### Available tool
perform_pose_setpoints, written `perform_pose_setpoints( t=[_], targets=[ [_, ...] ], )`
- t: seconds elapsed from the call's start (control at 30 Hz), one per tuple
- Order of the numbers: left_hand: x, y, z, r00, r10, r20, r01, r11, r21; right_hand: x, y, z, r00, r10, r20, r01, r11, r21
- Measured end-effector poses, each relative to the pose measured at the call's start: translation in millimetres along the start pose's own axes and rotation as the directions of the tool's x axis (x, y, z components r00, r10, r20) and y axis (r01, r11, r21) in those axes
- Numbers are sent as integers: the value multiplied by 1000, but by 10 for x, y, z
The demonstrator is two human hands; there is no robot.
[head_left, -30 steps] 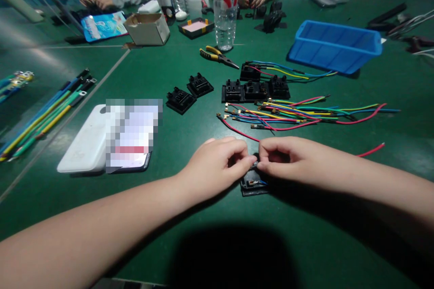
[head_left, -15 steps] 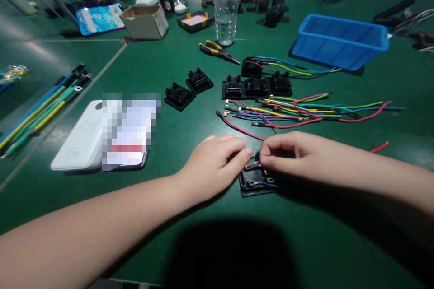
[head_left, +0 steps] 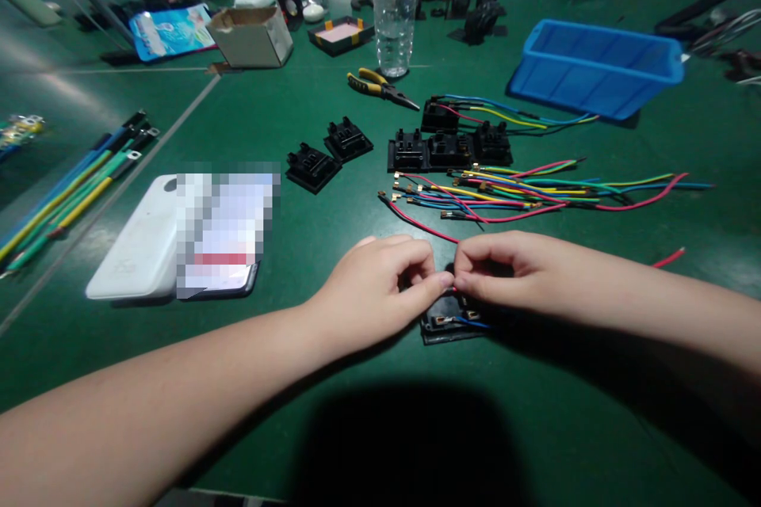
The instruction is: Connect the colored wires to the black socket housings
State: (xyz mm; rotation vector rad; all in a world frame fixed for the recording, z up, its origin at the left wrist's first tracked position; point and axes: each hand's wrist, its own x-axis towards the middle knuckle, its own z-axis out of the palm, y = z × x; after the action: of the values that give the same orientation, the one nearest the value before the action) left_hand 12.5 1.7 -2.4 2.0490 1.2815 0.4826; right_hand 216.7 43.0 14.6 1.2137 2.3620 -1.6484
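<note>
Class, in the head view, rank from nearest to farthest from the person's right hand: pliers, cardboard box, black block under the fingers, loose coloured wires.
From the right hand:
1. black block, under its fingertips.
2. coloured wires, just beyond it.
3. pliers, farther back, to the left.
4. cardboard box, far back left.

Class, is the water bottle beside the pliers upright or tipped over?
Upright: the water bottle stands on its base just behind the pliers.

Fingers [head_left: 437,282] of both hands hide most of the black connector block [head_left: 450,325]. The phone [head_left: 223,231] screen is blurred, and the top edge cuts off the water bottle [head_left: 393,16].
</note>
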Motion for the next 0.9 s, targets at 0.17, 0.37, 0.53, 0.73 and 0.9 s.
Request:
perform_pose_setpoints(
  t=[0.17, 0.37, 0.53, 0.73, 0.9],
  targets=[
    [2, 8, -4, 1000, 0, 3, 0, 1000, 8, 5, 5, -13, 1000, -3, 9, 3, 1000, -12],
    [0, 1, -2, 1000, 0, 5, 0, 1000, 11, 15, 5, -18, 1000, 10, 17, -10, 1000, 5],
    [-2, -8, 17, 1000, 6, -15, -5, 999, 32, 15, -4, -14, 1000, 3, 7, -3, 1000, 4],
    [13, -23, 23, 1000, -2, -14, 2, 1000, 6, 5, -13, -15, 1000, 22, 16, -22, 1000, 10],
    [10, -22, 12, 1000, 2, -7, -2, 1000, 7, 2, -48, -19, 998, 54, 17, -54, 998, 31]
  ],
)
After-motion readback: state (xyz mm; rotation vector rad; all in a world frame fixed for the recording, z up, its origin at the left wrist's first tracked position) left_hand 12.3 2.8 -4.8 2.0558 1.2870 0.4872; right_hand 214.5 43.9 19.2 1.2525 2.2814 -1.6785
